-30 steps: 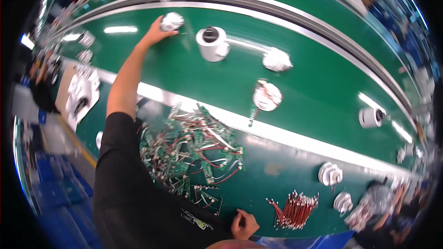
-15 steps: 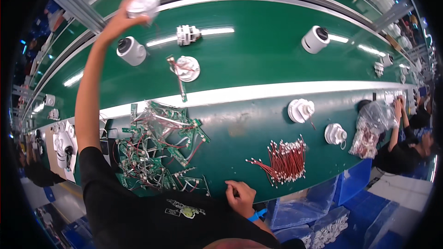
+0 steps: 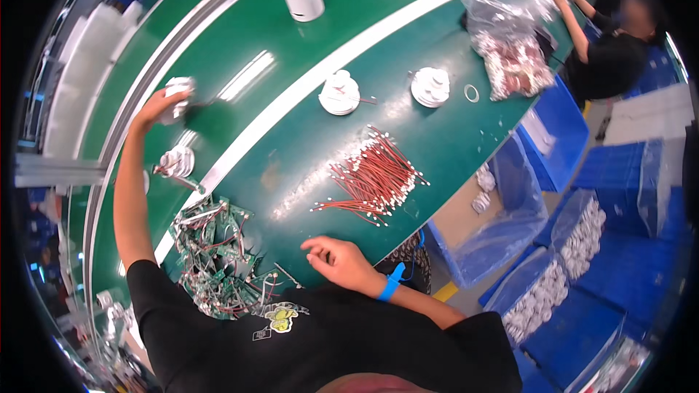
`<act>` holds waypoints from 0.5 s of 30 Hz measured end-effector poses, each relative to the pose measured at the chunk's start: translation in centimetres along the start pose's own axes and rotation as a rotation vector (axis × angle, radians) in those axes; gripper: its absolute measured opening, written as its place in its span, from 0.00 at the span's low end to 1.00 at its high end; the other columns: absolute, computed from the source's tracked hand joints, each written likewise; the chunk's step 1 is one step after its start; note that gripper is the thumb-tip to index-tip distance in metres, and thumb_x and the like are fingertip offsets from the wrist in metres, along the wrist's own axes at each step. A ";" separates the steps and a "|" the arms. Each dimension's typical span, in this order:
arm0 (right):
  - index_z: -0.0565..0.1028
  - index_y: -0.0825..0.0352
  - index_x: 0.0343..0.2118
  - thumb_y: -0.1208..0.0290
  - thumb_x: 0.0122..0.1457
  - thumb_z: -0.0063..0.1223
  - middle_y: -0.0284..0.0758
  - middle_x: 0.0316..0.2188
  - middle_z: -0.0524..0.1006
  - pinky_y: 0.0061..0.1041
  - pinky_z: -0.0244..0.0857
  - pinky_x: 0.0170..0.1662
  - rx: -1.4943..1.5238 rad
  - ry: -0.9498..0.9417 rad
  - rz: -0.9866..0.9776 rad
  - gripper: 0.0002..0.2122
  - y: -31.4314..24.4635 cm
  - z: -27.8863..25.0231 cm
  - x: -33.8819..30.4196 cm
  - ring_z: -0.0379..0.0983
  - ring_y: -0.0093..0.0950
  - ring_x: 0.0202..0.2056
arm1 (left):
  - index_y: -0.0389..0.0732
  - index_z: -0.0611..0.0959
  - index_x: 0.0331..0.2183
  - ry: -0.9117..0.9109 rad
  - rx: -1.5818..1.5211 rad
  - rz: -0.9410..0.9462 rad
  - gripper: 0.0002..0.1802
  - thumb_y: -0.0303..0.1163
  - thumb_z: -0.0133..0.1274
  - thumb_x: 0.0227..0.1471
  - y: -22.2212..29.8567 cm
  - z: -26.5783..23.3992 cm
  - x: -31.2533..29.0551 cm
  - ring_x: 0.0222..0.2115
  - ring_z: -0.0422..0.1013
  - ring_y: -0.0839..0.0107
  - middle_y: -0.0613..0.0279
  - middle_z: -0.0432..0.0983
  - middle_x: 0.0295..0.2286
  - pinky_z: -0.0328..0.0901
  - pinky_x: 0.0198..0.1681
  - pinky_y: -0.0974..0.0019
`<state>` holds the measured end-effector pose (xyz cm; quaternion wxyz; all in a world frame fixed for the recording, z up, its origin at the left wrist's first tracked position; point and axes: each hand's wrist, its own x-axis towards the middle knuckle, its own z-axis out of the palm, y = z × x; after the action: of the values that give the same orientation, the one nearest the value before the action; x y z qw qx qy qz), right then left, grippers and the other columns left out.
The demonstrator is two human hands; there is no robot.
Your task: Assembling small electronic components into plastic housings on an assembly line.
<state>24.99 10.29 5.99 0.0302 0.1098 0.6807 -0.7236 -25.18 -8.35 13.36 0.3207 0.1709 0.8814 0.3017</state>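
Left grip [image 3: 154, 108] grasps a white, ridged part [image 3: 179, 87], slightly blurred, over the glossy green belt [image 3: 291, 51] near its metal rail [image 3: 149, 65]. Right grip [image 3: 342, 263], released and loosely curled, is over the smooth desk [image 3: 306, 156], beside tangled flat boards [image 3: 218, 251] and near thin, white-tipped red wires [image 3: 375, 178].

Held part [image 3: 180, 87] beyond circuit boards [image 3: 218, 251]

Well right of your grip, you have a co-worker [image 3: 608, 65] in black; lower on that same side stand a plastic-lined blue bin [image 3: 523, 185], bagged white parts [image 3: 539, 300] and stacked blue crates [image 3: 619, 182]. A metal post [image 3: 58, 171] shows left of your grip.
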 end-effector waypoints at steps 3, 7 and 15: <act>0.70 0.69 0.50 0.75 0.60 0.54 0.32 0.33 0.79 0.16 0.66 0.36 0.138 0.057 0.049 0.15 -2.4 -2.8 0.9 0.72 0.16 0.33 | 0.40 0.70 0.55 -0.163 -0.398 0.172 0.35 0.52 0.55 0.53 4.1 3.7 -3.4 0.46 0.71 0.70 0.61 0.73 0.48 0.65 0.50 0.62; 0.55 0.68 0.63 0.69 0.54 0.63 0.46 0.55 0.68 0.30 0.66 0.49 0.141 0.285 -0.295 0.37 -5.4 -3.7 4.4 0.67 0.30 0.55 | 0.38 0.61 0.60 -0.251 -0.843 0.387 0.52 0.65 0.55 0.45 7.3 12.7 -11.1 0.57 0.62 0.56 0.49 0.59 0.59 0.57 0.60 0.52; 0.68 0.66 0.51 0.79 0.42 0.68 0.43 0.55 0.68 0.30 0.58 0.58 0.404 0.008 -0.270 0.30 -5.7 -5.8 4.4 0.65 0.30 0.56 | 0.48 0.64 0.61 -0.536 -1.005 0.427 0.55 0.71 0.57 0.38 12.5 22.8 -22.0 0.63 0.46 0.45 0.37 0.45 0.62 0.62 0.55 0.43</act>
<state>20.24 16.89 10.40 -0.0922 0.0246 0.5307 -0.8422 7.58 -0.09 17.64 0.5051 0.2415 0.4658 0.6852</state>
